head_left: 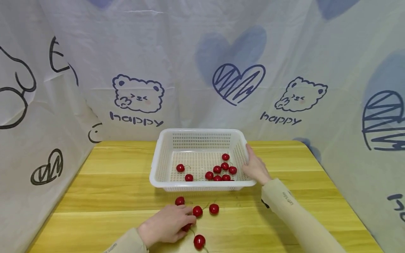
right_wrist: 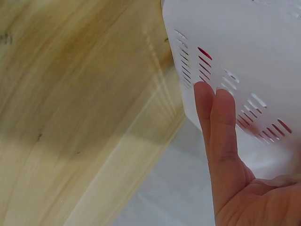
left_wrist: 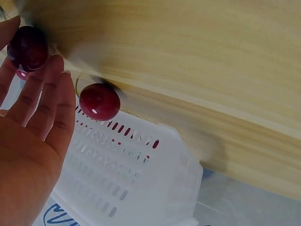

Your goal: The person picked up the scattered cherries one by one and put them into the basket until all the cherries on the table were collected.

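A white plastic basket [head_left: 158,158] with slotted walls stands at the back of the table, several red cherries [head_left: 217,169] lying inside. My right hand [head_left: 257,169] holds its right side; in the right wrist view straight fingers [right_wrist: 223,127] lie along the outer wall [right_wrist: 263,56]. In front of the basket, my left hand [head_left: 167,224] is low over the table, its thumb and fingers around a cherry [left_wrist: 28,48], partly hidden in the head view. Near that hand lie loose cherries: one beyond it [head_left: 179,200], one by its fingertips [head_left: 197,211], one farther right [head_left: 214,209] and one nearer [head_left: 199,241].
The wooden table [head_left: 303,168] has light plank stripes. A pale cloth [head_left: 190,70] printed with hearts and bears hangs behind it and along both sides. The basket's back rim is close to the cloth.
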The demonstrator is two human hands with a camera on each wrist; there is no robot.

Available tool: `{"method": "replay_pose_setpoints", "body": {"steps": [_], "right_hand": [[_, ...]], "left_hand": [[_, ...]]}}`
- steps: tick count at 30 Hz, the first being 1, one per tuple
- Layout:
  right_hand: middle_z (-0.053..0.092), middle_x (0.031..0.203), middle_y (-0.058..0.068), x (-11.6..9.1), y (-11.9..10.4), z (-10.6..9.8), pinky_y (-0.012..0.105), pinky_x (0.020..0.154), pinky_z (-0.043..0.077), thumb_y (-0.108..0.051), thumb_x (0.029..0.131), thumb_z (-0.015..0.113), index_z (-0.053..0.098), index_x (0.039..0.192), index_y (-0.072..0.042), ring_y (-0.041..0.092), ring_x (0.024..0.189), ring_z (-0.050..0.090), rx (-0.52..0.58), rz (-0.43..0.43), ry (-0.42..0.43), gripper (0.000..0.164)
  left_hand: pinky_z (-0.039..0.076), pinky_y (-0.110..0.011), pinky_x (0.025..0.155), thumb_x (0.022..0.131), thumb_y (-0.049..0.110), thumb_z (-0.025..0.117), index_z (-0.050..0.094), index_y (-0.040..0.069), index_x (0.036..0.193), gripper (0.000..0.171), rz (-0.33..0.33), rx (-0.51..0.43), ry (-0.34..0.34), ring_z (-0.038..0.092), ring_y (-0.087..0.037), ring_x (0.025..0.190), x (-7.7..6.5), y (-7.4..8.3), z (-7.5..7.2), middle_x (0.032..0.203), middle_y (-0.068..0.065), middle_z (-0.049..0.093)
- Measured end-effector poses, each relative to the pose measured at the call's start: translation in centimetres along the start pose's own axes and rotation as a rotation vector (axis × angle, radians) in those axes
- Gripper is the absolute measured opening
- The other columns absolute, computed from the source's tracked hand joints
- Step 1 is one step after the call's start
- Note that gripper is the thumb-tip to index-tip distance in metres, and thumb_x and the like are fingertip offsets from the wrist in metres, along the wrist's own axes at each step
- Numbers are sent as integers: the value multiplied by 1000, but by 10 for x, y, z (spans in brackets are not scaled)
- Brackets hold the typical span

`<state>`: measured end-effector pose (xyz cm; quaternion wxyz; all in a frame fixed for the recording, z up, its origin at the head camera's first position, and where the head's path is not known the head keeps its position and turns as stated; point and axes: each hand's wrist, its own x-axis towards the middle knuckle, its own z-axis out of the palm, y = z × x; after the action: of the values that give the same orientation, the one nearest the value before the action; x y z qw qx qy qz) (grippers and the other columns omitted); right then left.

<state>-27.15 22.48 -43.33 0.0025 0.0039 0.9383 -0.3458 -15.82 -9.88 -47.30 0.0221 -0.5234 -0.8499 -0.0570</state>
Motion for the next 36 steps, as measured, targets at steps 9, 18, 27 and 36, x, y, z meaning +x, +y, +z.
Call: {"method": "replay_pose_setpoints", "body": {"steps": [9,18,27,36], "right_hand": [[45,133,32,1,-3,2,34,55,54,5,73,55,4,153,-14,34,83,63,-6,24,-12,96],[48,130,32,1,-3,3,32,52,54,5,73,56,4,153,-13,32,78,64,-29,31,-12,97],[51,125,33,0,-4,1,30,50,53,5,72,57,5,153,-11,28,71,63,-30,25,-10,98],[54,123,31,0,-5,2,32,51,53,5,71,57,4,153,-12,27,69,63,-53,25,-11,100]], "left_hand": [[44,-21,64,77,25,74,63,28,98,24,-29,-36,-33,44,-4,71,0,1,-4,86,15,49],[45,-22,67,77,27,75,62,27,100,27,-58,-65,-59,46,-2,71,-3,3,-13,84,15,50],[46,-23,66,74,28,77,63,25,101,31,-77,-38,-68,46,-3,70,-2,3,-25,83,14,50],[45,-23,65,76,25,74,63,23,98,24,-36,-4,-8,46,-6,69,6,6,-38,81,13,50]]}}
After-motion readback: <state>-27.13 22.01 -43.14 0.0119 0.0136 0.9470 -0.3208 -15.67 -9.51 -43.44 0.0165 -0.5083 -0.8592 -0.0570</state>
